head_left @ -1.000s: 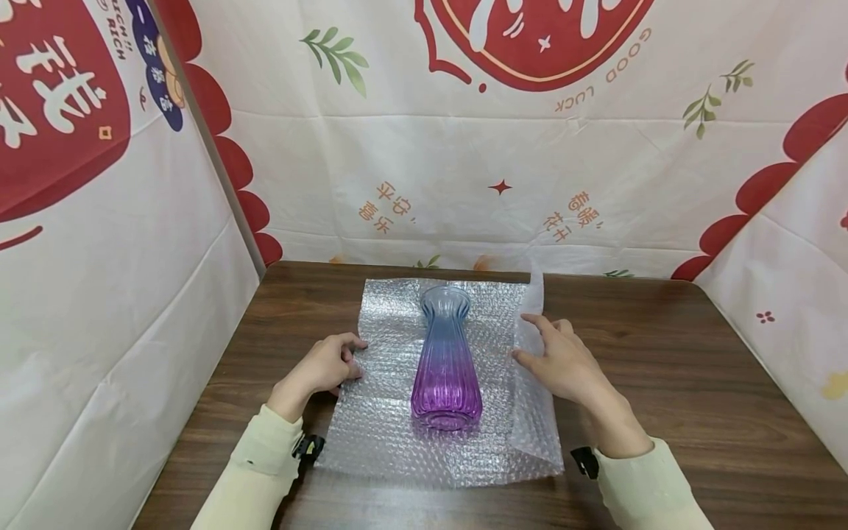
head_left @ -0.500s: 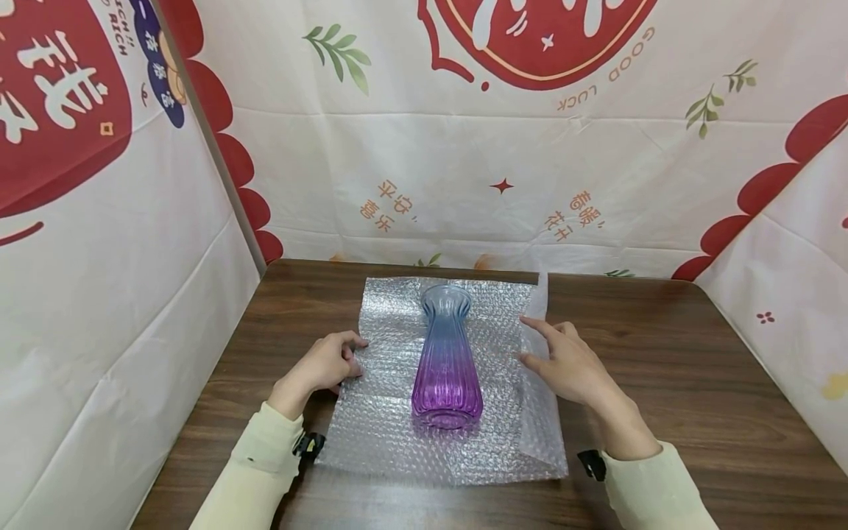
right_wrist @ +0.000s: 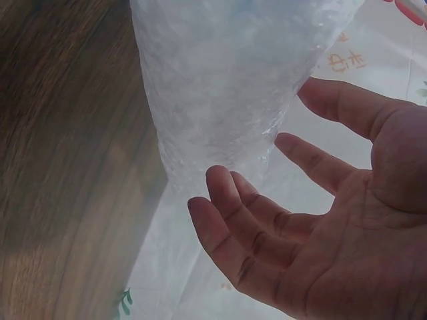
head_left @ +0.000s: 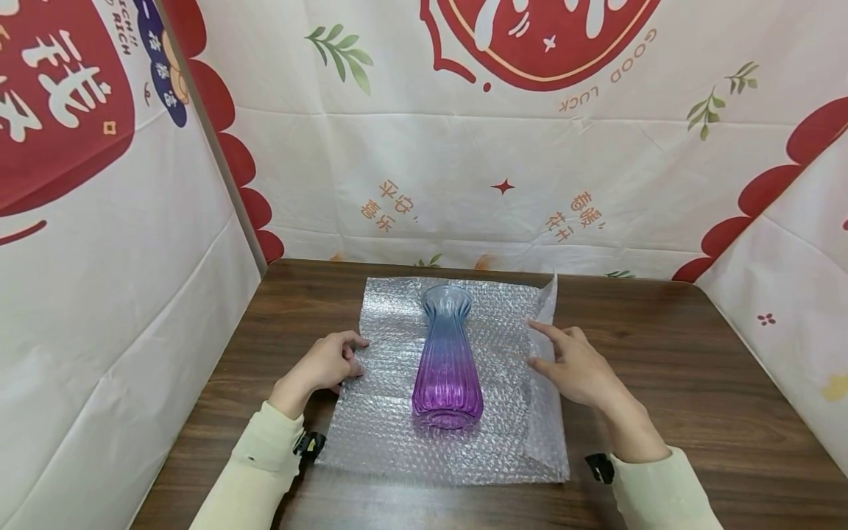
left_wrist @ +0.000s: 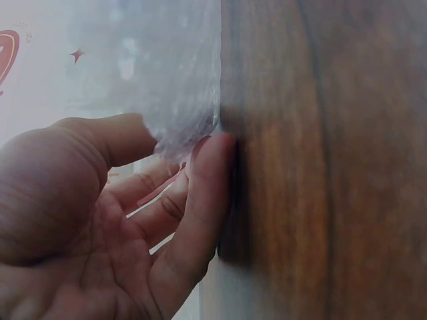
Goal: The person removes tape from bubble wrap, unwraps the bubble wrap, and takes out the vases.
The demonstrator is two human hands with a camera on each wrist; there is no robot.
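Note:
A ribbed glass vase (head_left: 447,357), blue at the neck and purple at the base, lies on its side on a sheet of bubble wrap (head_left: 391,434), mouth away from me. At the sheet's left edge my left hand (head_left: 326,362) holds the wrap between thumb and curled fingers; its wrist view shows the edge (left_wrist: 180,127) between them, low against the table. My right hand (head_left: 576,364) is at the right edge, which stands raised and curled inward. In the right wrist view its loosely spread fingers (right_wrist: 247,233) touch the hanging wrap (right_wrist: 213,100).
The brown wooden table (head_left: 662,353) extends on both sides of the sheet. A white printed cloth (head_left: 430,162) hangs behind it, with more cloth at left and right. Dark wrist cameras (head_left: 308,444) sit at both cuffs.
My right hand has shifted a little to the right, and the raised right edge of the bubble wrap has tipped outward with it. The left hand and the vase stay in place.

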